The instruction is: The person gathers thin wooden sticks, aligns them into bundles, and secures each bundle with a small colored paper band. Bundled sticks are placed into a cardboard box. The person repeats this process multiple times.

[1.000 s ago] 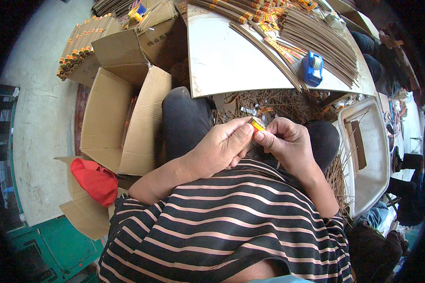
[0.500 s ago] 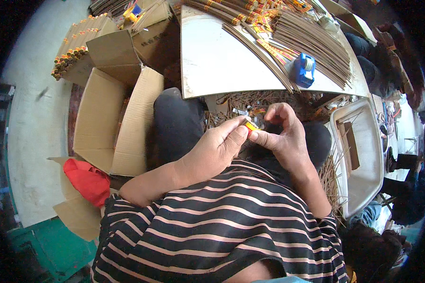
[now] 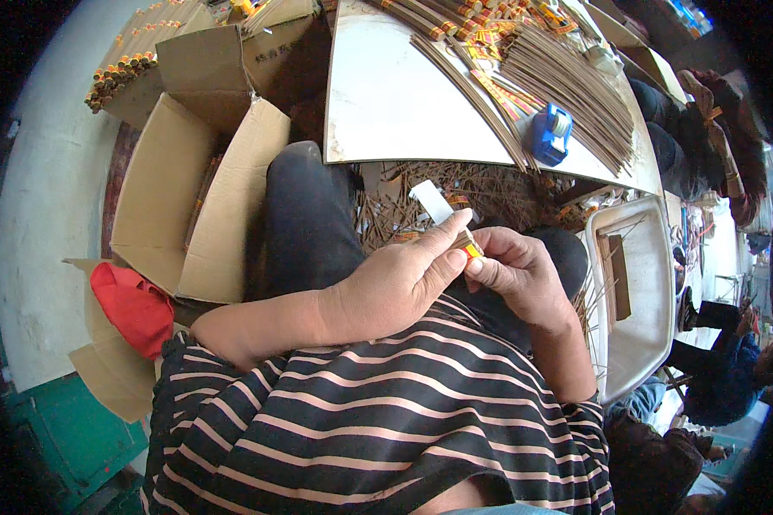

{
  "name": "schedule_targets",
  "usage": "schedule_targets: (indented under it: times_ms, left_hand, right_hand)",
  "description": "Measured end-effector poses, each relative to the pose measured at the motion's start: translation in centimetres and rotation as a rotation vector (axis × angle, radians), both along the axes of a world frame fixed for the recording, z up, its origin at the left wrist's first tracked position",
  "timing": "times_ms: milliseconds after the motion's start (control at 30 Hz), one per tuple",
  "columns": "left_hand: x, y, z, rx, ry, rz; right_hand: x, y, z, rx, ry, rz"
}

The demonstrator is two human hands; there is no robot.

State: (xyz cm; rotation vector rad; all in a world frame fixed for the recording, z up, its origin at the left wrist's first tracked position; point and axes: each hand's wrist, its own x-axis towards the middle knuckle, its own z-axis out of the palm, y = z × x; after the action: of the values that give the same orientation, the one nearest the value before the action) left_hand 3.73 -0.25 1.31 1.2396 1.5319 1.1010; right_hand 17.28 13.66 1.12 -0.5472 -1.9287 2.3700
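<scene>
My left hand (image 3: pixel 395 279) is closed, thumb and fingers pinching a small bundle of brown incense sticks (image 3: pixel 463 239). Only a short brown part of that bundle shows between my hands. A yellow and red paper band (image 3: pixel 472 251) lies round its side, and the thumb and fingers of my right hand (image 3: pixel 520 270) press on this band. From behind my left fingers a pale strip of paper (image 3: pixel 432 200) sticks up, its lower part hidden. Both hands are close together above my lap.
Ahead stands a white table (image 3: pixel 386 103) with loose incense sticks (image 3: pixel 567 94), printed bands and a blue tape dispenser (image 3: pixel 551 135). At left is an open cardboard box (image 3: pixel 163 180) beside a red cloth (image 3: pixel 131 309). A white tub (image 3: pixel 653 300) stands at right. Stick scraps litter the floor.
The pale strip now stands out above my left hand. My right fingers, raised and apart before, have come down against the band. The view has shifted slightly.
</scene>
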Motion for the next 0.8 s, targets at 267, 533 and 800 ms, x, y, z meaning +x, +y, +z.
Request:
schedule_targets:
  times_ms: [267,533,800]
  left_hand:
    - [-0.2,-0.2,-0.4,-0.068,-0.087,-0.163]
    - [-0.8,0.1,0.2,-0.081,-0.357,-0.161]
    - [-1.0,0.2,0.1,-0.101,-0.314,-0.098]
  right_hand:
    - [0.4,0.9,-0.5,0.107,0.077,0.17]
    - [0.1,0.4,-0.7,0.067,0.093,-0.035]
    - [0.3,-0.3,-1.1,0.352,0.081,-0.137]
